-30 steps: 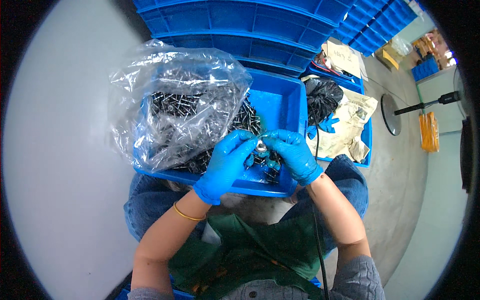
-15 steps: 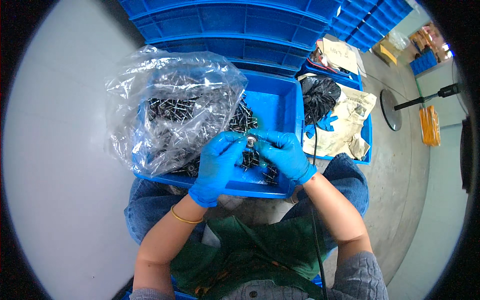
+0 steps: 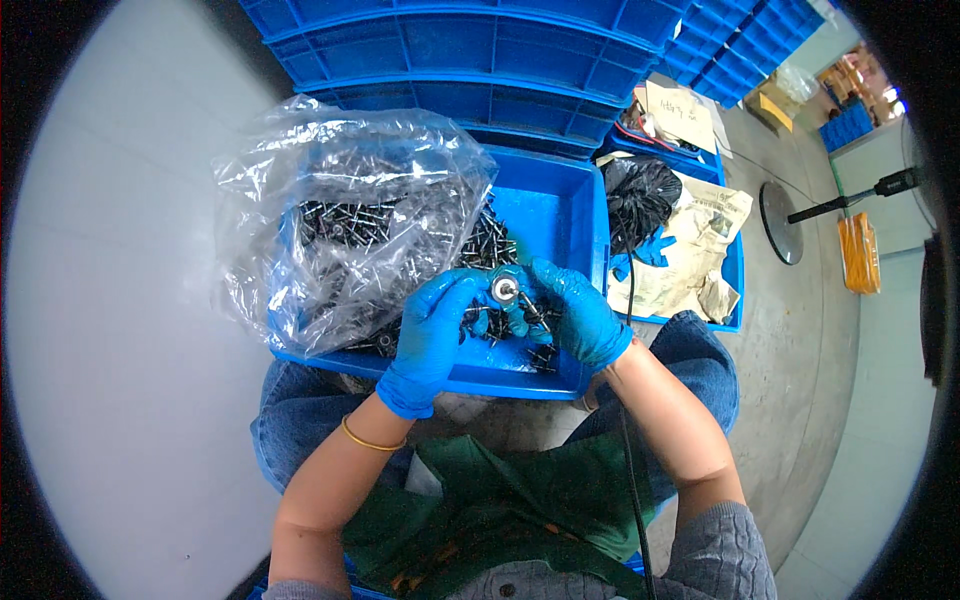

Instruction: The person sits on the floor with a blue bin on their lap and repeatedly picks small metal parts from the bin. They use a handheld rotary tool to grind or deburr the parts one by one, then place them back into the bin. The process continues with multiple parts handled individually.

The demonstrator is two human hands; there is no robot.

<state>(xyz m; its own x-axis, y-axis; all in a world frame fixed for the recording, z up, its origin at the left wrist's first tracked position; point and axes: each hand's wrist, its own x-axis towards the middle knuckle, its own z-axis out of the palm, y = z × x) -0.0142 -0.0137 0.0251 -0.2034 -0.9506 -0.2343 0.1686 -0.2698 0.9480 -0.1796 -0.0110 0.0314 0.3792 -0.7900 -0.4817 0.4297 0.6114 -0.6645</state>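
Observation:
Both my hands wear blue gloves over the front of a shallow blue bin (image 3: 548, 205). My left hand (image 3: 428, 335) pinches a small round metal part (image 3: 506, 290) with a dark ring and pale centre, facing up. Beside it, my right hand (image 3: 592, 318) has its fingers curled round a thin dark-and-silver pin-like part (image 3: 533, 310), its tip close to the round part. Whether the two parts touch is too small to tell. Many similar pin-like parts (image 3: 487, 240) lie in the bin under and behind my hands, partly hidden by them.
A crumpled clear plastic bag (image 3: 400, 150) covers the bin's left side, with more dark pins showing through. Stacked blue crates (image 3: 450, 50) stand behind. At right, another bin holds brown paper (image 3: 700, 255) and a black plastic bag (image 3: 642, 195). A black cable (image 3: 627, 420) hangs at right.
The round part has turned to face upward and sits more in view. My right fingers have moved off its edge and now hold a pin-like part beside it.

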